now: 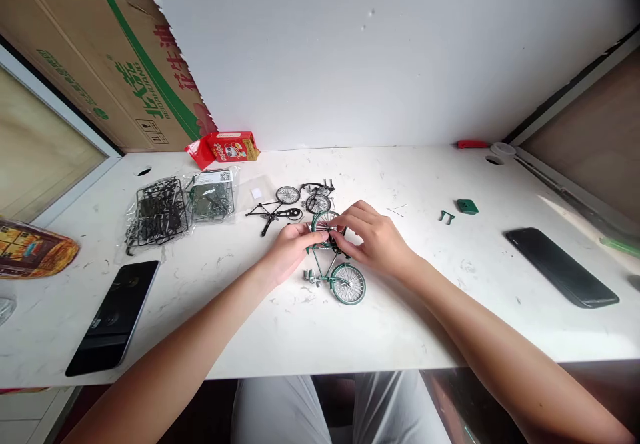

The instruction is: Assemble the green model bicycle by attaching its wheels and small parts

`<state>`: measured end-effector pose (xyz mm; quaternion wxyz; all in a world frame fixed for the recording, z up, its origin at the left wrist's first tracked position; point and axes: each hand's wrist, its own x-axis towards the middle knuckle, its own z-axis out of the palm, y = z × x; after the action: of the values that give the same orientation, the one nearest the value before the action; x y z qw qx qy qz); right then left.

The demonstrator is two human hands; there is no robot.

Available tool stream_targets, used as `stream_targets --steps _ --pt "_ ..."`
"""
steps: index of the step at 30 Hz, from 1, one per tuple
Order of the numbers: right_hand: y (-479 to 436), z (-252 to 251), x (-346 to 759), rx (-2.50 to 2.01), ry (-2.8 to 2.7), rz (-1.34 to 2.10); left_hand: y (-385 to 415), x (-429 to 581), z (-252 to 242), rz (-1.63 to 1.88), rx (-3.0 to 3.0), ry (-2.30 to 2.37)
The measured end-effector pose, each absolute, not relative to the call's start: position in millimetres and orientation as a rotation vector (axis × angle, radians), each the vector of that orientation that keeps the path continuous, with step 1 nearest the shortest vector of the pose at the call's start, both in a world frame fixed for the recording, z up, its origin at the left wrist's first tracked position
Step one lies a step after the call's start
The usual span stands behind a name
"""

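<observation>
A green miniature bicycle (349,283) lies at the middle of the white table, its spoked front wheel and handlebar toward me. My left hand (290,249) is closed on the bicycle's far end from the left, thumb near the hub of the far wheel. From the right, my right hand (373,237) pinches at the same wheel, its thumb and fingers close to the hub. Any small part between the fingertips is too small to make out. Just beyond the hands lie black miniature bicycle parts (287,195), including wheels and a frame.
Bagged dark parts (163,211) and a red box (235,147) lie at the back left. One phone (114,317) is at the left, another dark phone (563,267) at the right. A green block (467,207) sits near a small green bracket (447,217).
</observation>
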<state>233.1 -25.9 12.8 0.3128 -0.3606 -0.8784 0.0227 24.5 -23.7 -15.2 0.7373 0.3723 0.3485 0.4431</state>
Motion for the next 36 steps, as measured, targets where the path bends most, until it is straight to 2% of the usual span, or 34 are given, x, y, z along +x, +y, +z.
stream_targets --steps 7,15,22,36 --pt "-26.1 20.8 241.4 -0.936 -2.467 -0.089 -25.6 23.4 -10.4 0.914 0.817 0.810" --pt "-28.9 23.4 237.4 -0.924 -2.395 -0.252 -33.5 25.5 -10.9 0.920 0.895 0.833" --pt "-27.8 24.1 240.1 -0.879 -2.378 -0.144 -28.5 25.5 -18.6 0.965 0.912 0.843" --pt "-28.1 26.5 237.2 -0.940 -2.480 -0.195 -30.9 25.9 -22.0 0.903 0.942 0.890"
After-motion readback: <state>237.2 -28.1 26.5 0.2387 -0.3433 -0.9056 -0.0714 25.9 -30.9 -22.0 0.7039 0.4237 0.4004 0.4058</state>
